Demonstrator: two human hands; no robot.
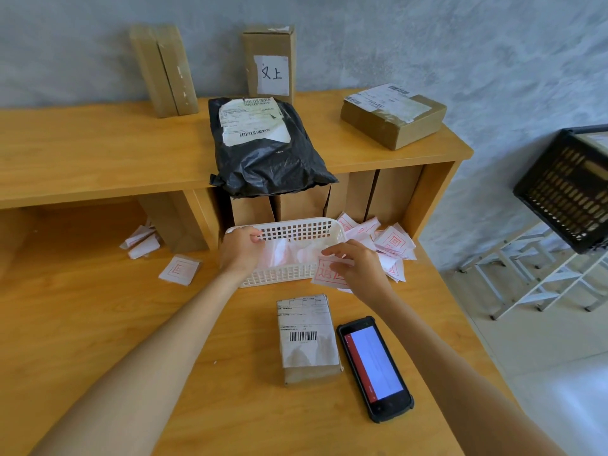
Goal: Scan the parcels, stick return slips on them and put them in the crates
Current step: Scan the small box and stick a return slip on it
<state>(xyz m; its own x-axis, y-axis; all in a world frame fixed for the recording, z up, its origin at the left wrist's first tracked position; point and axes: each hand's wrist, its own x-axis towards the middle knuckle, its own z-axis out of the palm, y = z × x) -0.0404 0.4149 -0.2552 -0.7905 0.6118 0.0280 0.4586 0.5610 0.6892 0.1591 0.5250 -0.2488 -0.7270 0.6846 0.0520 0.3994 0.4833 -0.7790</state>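
At the wooden desk (pixel 98 324), your left hand (pixel 238 250) curls its fingers over the near-left rim of a white plastic lattice basket (pixel 296 232), gripping it, while your right hand (pixel 358 268) pinches a white return slip (pixel 324 274) printed in red, just at the basket's right end. More thin paper slips lie crumpled inside the basket, and a loose heap of slips (pixel 391 241) with red square marks fans out to its right; a single slip (pixel 179 269) lies flat to the left, with a few folded ones (pixel 141 241) behind it near the shelf.

Closer to you, a small brown cardboard parcel (pixel 307 340) rests flat, its white barcode label facing up. Just beside it on the right lies a black rugged handheld scanner (pixel 375 368), screen lit pale blue with a red strip.

On the raised shelf (pixel 82 153) behind, a glossy, wrinkled black poly mailer (pixel 266 159) with a torn white label overhangs the front edge. A flat taped carton (pixel 393 115) sits to its right; a tall box with a handwritten label (pixel 269 64) and two upright cartons (pixel 164 70) lean at the grey wall. A black slotted plastic crate (pixel 566 189) sits on a white metal rack (pixel 539 278) at far right.
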